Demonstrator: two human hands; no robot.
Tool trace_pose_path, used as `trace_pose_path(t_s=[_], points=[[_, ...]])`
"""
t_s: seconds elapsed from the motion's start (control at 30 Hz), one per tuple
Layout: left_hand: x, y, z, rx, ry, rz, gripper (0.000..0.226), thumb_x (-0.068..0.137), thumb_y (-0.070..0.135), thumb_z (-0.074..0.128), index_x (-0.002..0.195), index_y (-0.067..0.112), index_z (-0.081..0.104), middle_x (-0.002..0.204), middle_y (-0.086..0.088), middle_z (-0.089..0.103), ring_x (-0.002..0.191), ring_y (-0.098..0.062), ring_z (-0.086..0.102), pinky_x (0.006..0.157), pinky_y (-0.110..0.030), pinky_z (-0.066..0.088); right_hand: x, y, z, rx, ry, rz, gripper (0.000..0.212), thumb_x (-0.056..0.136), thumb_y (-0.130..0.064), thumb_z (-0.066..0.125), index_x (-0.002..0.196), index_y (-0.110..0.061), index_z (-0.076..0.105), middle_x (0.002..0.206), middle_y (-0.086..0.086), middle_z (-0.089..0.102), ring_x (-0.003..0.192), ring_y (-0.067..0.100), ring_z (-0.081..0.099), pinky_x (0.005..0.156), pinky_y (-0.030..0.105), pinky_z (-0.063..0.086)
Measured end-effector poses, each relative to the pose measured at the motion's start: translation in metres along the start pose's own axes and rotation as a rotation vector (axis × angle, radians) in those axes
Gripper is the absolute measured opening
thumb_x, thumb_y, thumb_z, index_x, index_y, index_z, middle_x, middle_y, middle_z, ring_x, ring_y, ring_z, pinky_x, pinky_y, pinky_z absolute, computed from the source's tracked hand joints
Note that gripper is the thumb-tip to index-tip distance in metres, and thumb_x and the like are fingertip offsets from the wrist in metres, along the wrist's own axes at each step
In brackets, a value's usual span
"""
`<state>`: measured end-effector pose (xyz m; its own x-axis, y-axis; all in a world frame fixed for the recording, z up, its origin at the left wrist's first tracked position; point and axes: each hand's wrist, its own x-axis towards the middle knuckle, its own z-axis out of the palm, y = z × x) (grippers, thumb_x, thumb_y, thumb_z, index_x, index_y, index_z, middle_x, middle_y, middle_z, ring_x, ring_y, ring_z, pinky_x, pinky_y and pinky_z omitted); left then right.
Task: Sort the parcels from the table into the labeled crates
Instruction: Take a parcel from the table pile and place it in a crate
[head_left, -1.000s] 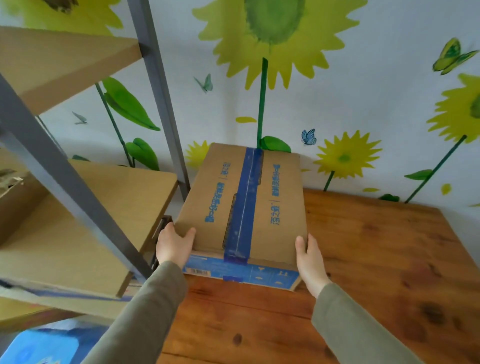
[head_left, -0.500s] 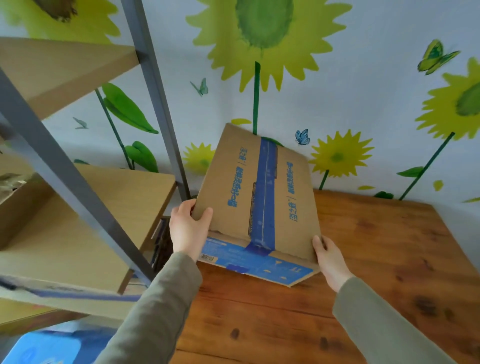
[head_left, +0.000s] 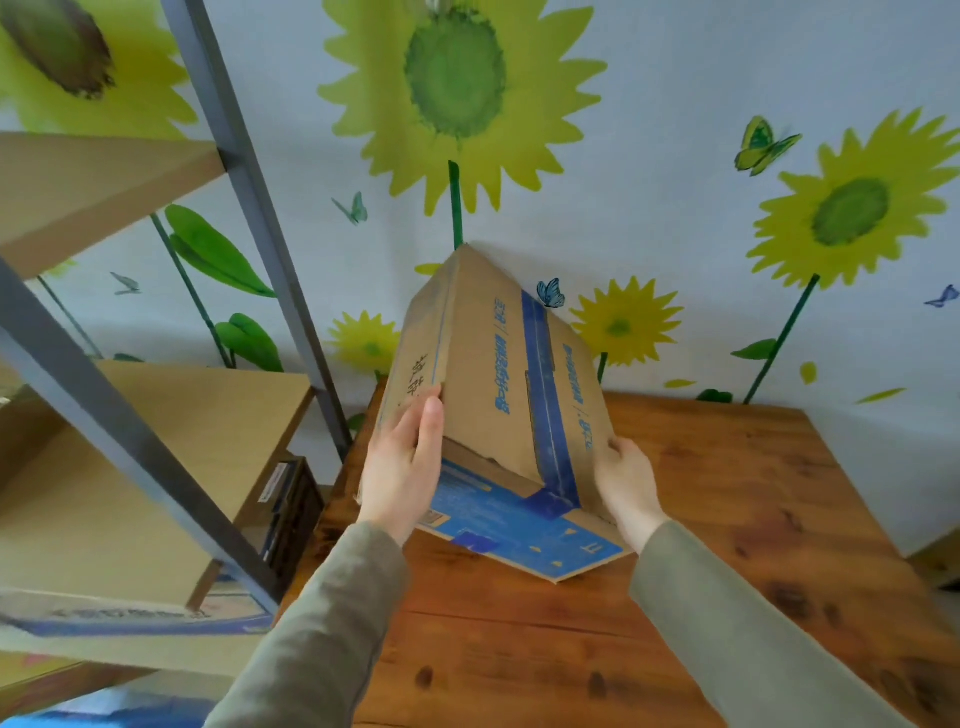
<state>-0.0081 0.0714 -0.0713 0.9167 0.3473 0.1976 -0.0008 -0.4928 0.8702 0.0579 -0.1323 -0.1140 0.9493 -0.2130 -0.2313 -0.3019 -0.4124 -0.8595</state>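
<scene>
A brown cardboard parcel (head_left: 498, 374) with a blue tape strip and blue print is held tilted above the wooden table (head_left: 727, 493), its blue near end lowest. Handwritten characters show on its left face. My left hand (head_left: 402, 467) grips the near left corner, fingers on the left face and thumb along the edge. My right hand (head_left: 626, 480) holds the right edge near the bottom, its fingers mostly hidden behind the cardboard.
A grey metal rack post (head_left: 156, 452) with pale wooden shelves (head_left: 171, 415) stands at the left, close to the table's edge. A dark crate (head_left: 293, 514) with a label sits between rack and table. The sunflower wall (head_left: 649, 130) runs behind the table.
The parcel lay flat on the table a second ago; both hands have raised it and tipped its far end up, turning the left face into view. My left hand shifted onto that face.
</scene>
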Motion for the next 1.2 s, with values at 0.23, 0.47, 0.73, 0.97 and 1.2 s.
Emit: trace_pose_path(t_s=[0.23, 0.47, 0.73, 0.97, 1.2], points=[[-0.004, 0.026, 0.024, 0.125, -0.061, 0.157, 0.041, 0.101, 0.033, 0.032, 0.136, 0.021, 0.049, 0.143, 0.0, 0.046, 0.135, -0.014, 0.036, 0.114, -0.03, 0.022, -0.048, -0.073, -0.005, 0.197, -0.149, -0.31, 0.051, 0.096, -0.044, 0.044, 0.137, -0.013, 0.046, 0.139, -0.003, 0.049, 0.127, 0.012, 0.044, 0.109, 0.034, 0.034], [0.001, 0.047, 0.041, 0.167, -0.12, 0.189, 0.035, 0.097, 0.013, 0.046, 0.131, 0.014, 0.054, 0.128, -0.002, 0.059, 0.12, -0.018, 0.052, 0.097, -0.02, 0.037, -0.052, -0.075, -0.02, 0.062, -0.147, -0.412, 0.055, 0.098, -0.033, 0.044, 0.148, -0.016, 0.028, 0.149, -0.001, 0.034, 0.136, 0.01, 0.031, 0.098, 0.016, 0.023], [-0.005, 0.039, 0.05, -0.006, -0.122, -0.09, 0.068, 0.087, 0.05, 0.056, 0.143, 0.019, 0.035, 0.138, -0.003, 0.048, 0.125, -0.017, 0.046, 0.102, -0.03, 0.04, -0.042, -0.057, -0.045, 0.089, -0.117, -0.378, 0.053, 0.1, -0.032, 0.04, 0.149, -0.019, 0.025, 0.154, -0.002, 0.03, 0.14, 0.011, 0.027, 0.114, 0.029, 0.023], [-0.013, 0.062, 0.074, -0.025, -0.195, 0.001, 0.066, 0.092, 0.04, 0.055, 0.147, 0.016, 0.029, 0.145, -0.002, 0.039, 0.131, -0.014, 0.04, 0.104, -0.024, 0.034, -0.037, -0.04, -0.086, 0.156, -0.058, -0.318, 0.044, 0.101, -0.021, 0.04, 0.145, -0.015, 0.034, 0.126, -0.014, 0.05, 0.107, -0.006, 0.046, 0.086, -0.001, 0.031], [-0.013, 0.083, 0.12, 0.049, -0.258, 0.078, 0.067, 0.092, 0.047, 0.05, 0.148, 0.018, 0.028, 0.146, -0.004, 0.04, 0.133, -0.018, 0.038, 0.108, -0.038, 0.038, -0.019, -0.012, -0.125, 0.124, 0.008, -0.233, 0.051, 0.101, -0.029, 0.039, 0.148, -0.015, 0.026, 0.154, 0.0, 0.029, 0.141, 0.014, 0.025, 0.111, 0.027, 0.021]])
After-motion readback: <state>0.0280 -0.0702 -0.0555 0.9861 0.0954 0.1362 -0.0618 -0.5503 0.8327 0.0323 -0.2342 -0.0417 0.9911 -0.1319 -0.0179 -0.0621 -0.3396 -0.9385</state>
